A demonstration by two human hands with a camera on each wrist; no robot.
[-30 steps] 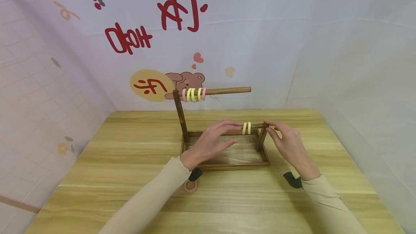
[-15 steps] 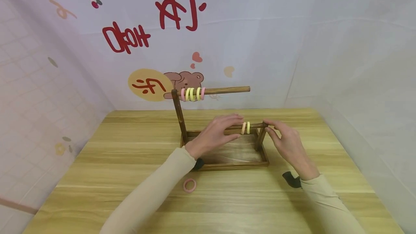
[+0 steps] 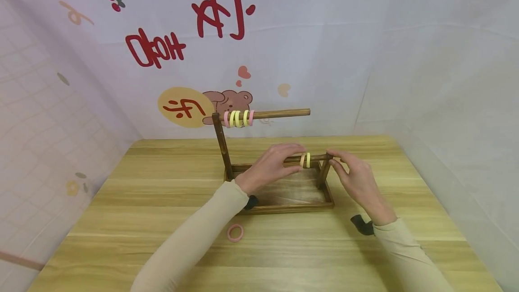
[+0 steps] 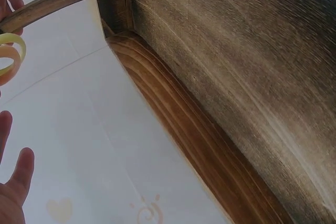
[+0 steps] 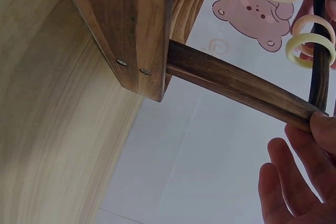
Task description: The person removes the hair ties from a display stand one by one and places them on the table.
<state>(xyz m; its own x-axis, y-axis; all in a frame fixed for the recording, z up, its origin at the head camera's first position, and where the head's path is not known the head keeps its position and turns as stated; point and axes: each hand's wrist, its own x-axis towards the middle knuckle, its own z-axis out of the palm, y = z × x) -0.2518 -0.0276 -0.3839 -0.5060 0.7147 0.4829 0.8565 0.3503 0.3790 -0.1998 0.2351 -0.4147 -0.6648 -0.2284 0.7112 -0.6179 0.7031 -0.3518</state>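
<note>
A brown wooden rack (image 3: 292,208) has a tray-like base and two horizontal rods. On its lower rod (image 3: 318,157) hang a peach ring (image 3: 302,161) and a pale yellow ring (image 3: 308,160), side by side. My left hand (image 3: 269,166) reaches in from the rod's left side, pinching the peach ring between thumb above-and-below fingertips. My right hand (image 3: 358,179) pinches the rod's right end, where it meets the short post (image 5: 236,85). In the left wrist view both rings show at the left edge, near spread fingers (image 4: 23,169).
Several pink and yellow rings, including a pink ring (image 3: 251,118), hang on the upper rod (image 3: 284,113), held by the taller left post (image 3: 222,145). A loose pink ring (image 3: 229,233) lies on the wooden table (image 3: 284,256) before the rack. A printed cloth (image 3: 324,57) stands behind.
My left hand has moved right along the lower rod, its fingertips coming onto the peach ring. My right hand keeps its hold on the rod's end. The view has shifted slightly.
</note>
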